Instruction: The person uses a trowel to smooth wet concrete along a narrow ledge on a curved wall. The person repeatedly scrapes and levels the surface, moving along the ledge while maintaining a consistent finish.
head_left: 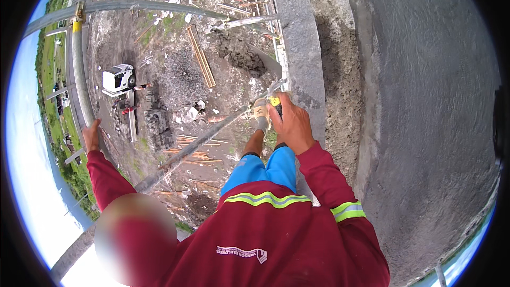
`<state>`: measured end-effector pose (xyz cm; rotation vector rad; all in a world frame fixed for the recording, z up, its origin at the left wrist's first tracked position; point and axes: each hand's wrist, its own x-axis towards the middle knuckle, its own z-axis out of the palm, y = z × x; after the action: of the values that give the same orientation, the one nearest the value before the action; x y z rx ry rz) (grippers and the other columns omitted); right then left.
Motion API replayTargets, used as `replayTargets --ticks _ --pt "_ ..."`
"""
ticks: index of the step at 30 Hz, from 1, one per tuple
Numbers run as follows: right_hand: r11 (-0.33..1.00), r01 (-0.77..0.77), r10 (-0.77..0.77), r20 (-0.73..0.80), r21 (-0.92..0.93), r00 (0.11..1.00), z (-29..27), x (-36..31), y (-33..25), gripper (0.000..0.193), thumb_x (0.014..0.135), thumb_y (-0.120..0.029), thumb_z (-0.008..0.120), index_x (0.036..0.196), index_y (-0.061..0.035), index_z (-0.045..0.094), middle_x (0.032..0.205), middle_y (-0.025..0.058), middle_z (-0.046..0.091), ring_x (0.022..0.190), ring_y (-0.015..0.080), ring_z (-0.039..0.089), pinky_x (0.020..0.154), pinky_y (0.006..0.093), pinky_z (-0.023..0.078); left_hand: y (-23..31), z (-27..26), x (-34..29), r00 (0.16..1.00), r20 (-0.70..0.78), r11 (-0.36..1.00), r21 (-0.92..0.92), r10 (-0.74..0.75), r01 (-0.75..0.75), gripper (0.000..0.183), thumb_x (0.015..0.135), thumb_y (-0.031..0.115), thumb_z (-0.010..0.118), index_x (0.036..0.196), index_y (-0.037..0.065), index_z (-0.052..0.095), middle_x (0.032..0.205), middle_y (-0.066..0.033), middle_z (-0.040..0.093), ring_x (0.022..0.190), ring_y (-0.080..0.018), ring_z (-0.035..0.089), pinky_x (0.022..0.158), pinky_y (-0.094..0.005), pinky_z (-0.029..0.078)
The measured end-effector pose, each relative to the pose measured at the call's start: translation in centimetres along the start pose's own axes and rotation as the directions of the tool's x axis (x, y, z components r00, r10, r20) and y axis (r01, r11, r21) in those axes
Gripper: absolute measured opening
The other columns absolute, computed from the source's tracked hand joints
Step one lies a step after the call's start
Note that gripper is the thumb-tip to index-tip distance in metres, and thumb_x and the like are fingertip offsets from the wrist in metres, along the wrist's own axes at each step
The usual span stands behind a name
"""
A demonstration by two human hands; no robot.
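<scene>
At the left, my left hand [92,136] is closed around a metal scaffold pipe [81,82] that runs up to a coupler. My right hand [294,127], in a maroon sleeve with a reflective band, holds a small yellow-and-black tool [275,102] that looks like a tape measure; the fingers partly hide it. It is above my shoe [261,109], next to the edge of a grey concrete ledge [300,37]. A slanting metal pipe [194,146] crosses below, between my two arms.
A rough cement wall [435,74] rises along the right. Far below lie a long wooden form [201,56], a gravel heap [183,74], stacked blocks [155,122] and a white truck [118,79] with people near it. A horizontal scaffold pipe [143,5] spans the top left.
</scene>
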<state>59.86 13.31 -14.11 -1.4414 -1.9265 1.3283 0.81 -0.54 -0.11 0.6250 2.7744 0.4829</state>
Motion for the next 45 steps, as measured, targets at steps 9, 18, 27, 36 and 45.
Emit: replayTargets --ticks 9,18,27,36,45 --pt "0.995 -0.095 0.076 -0.375 -0.032 0.924 -7.9 0.7 8.0 0.038 0.092 -0.033 0.052 0.114 -0.0023 0.05 0.092 0.022 0.062 0.082 0.0399 0.06 0.069 0.0435 0.046 -0.7 -0.1 0.6 1.0 0.0 1.0 -0.009 -0.005 0.005 0.033 0.072 0.038 0.069 0.074 0.007 0.058 0.054 -0.0009 0.048 0.042 -0.0129 0.049 0.041 -0.0262 0.04" --pt "0.747 -0.519 0.422 -0.307 -0.414 0.853 -9.1 6.5 26.9 0.045 0.09 -0.041 0.049 0.117 -0.0056 0.051 0.098 0.0219 0.063 0.091 0.039 0.059 0.077 0.0482 0.045 0.1 -0.1 0.2 0.999 0.021 0.998 0.04 -0.045 0.044 0.036 0.072 0.039 0.068 0.071 0.005 0.056 0.054 -0.0027 0.048 0.043 -0.014 0.049 0.041 -0.0274 0.039" --pt "0.802 -0.275 0.334 0.017 -0.53 0.942 -7.7 -2.0 28.5 0.031 0.09 -0.026 0.052 0.111 -0.0048 0.048 0.082 0.0235 0.062 0.078 0.0406 0.059 0.068 0.0488 0.046 -0.7 -0.1 0.9 1.0 0.018 0.999 0.042 -0.015 0.014 0.038 0.073 0.041 0.067 0.064 0.006 0.055 0.05 -0.0037 0.048 0.04 -0.0152 0.048 0.041 -0.0284 0.039" --pt "0.722 -0.576 0.526 -0.236 -0.384 0.817 -4.0 -5.9 29.1 0.041 0.089 -0.027 0.05 0.119 0.0001 0.043 0.079 0.0231 0.063 0.074 0.0398 0.061 0.067 0.0501 0.047 -0.6 -0.1 0.8 0.997 0.039 0.998 0.013 -0.063 0.062 0.033 0.075 0.034 0.068 0.075 0.004 0.056 0.054 -0.0039 0.049 0.041 -0.0147 0.049 0.039 -0.0272 0.039" --pt "0.831 -0.439 0.401 -0.179 -0.341 0.898 -4.4 -6.1 26.4 0.035 0.09 -0.029 0.051 0.112 -0.0024 0.046 0.075 0.0227 0.063 0.073 0.0398 0.061 0.067 0.049 0.047 -1.0 -0.3 1.3 0.998 0.027 0.998 0.028 -0.057 0.057 0.032 0.075 0.034 0.067 0.081 0.004 0.057 0.054 -0.004 0.049 0.041 -0.015 0.05 0.038 -0.0275 0.04"
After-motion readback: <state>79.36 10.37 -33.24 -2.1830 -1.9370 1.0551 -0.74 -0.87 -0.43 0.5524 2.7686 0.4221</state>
